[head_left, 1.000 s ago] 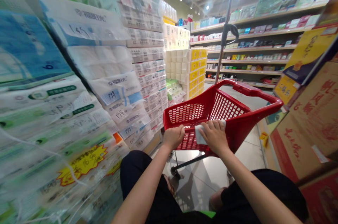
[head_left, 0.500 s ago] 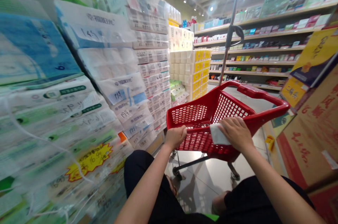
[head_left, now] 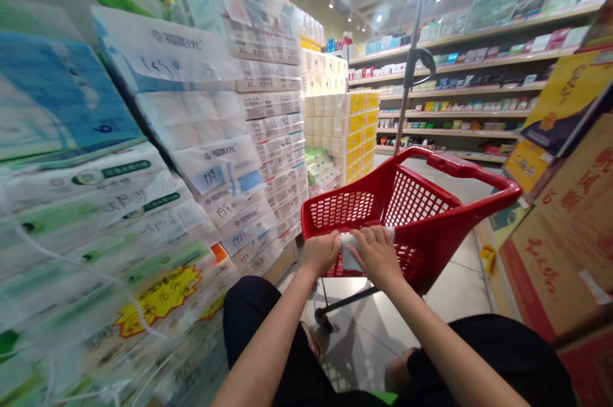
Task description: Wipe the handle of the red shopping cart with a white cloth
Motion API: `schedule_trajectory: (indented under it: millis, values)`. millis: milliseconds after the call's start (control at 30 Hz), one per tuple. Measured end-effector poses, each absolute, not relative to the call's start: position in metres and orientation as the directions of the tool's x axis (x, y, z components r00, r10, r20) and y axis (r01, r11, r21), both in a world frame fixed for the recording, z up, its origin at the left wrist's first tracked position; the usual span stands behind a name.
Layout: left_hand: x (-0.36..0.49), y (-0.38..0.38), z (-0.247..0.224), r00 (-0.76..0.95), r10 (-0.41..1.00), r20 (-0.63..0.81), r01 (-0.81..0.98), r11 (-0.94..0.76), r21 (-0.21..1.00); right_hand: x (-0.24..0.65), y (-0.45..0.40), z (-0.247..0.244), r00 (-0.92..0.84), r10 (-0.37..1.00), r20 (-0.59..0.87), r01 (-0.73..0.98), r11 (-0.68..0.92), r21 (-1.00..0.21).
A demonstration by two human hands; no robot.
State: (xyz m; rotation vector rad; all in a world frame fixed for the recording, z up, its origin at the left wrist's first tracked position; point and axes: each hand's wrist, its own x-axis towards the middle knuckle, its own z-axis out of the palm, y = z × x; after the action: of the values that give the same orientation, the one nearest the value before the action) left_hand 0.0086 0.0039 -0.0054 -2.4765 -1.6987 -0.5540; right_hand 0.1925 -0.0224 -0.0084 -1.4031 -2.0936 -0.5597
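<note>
Right hand (head_left: 380, 259) and white cloth (head_left: 352, 253) are sitting nearer the left hand (head_left: 320, 253) than half a second earlier, having slid leftward along the same edge; the left hand is keeping its place on the cart.

Nearest: dark-trousered knees (head_left: 251, 314), bending on either side of the forearms, below both hands.

Left hand: closing in a fist over the near rim (head_left: 425, 223), close to its left corner; appearing to be steadying the cart.

Right hand: lying half-open, fingers slightly spread and bending over the rim; pressing the cloth beneath them; the cloth's left edge is showing just beside the left knuckles, whether touching cannot be told.

Red shopping cart (head_left: 443, 247): standing under and beyond both hands; its handle (head_left: 454, 165) is rising beyond the right hand, to the right.

Step in hand, as judged: wiping the near rim; a further stroke would be calling for steady pressure from the right fingers, a firm left grip, and a shift of one hand where they are meeting.

Farther: wrapped paper packs (head_left: 218, 170) towering left of the left hand; cartons (head_left: 550, 247) lining the right hand's far side; stocked shelves (head_left: 479, 87) filling the background beyond both.
</note>
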Motion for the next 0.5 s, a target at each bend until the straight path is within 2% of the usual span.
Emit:
schedule_trajectory:
  millis: [100,233,500]
  values:
    - [0.005,0.004,-0.004,0.316,0.887,0.336,0.914,-0.380,0.143,0.172,-0.022,-0.013,-0.341,0.698,0.630,0.909,0.415,0.032]
    - [-0.003,0.006,-0.003,0.351,0.875,0.334,0.903,-0.411,0.127,0.200,-0.016,-0.006,-0.429,0.688,0.586,0.880,0.466,0.097]
    - [-0.005,0.010,-0.006,0.360,0.860,0.361,0.898,-0.424,0.115,0.312,-0.012,0.026,-0.292,0.682,0.670,0.956,0.235,0.176]
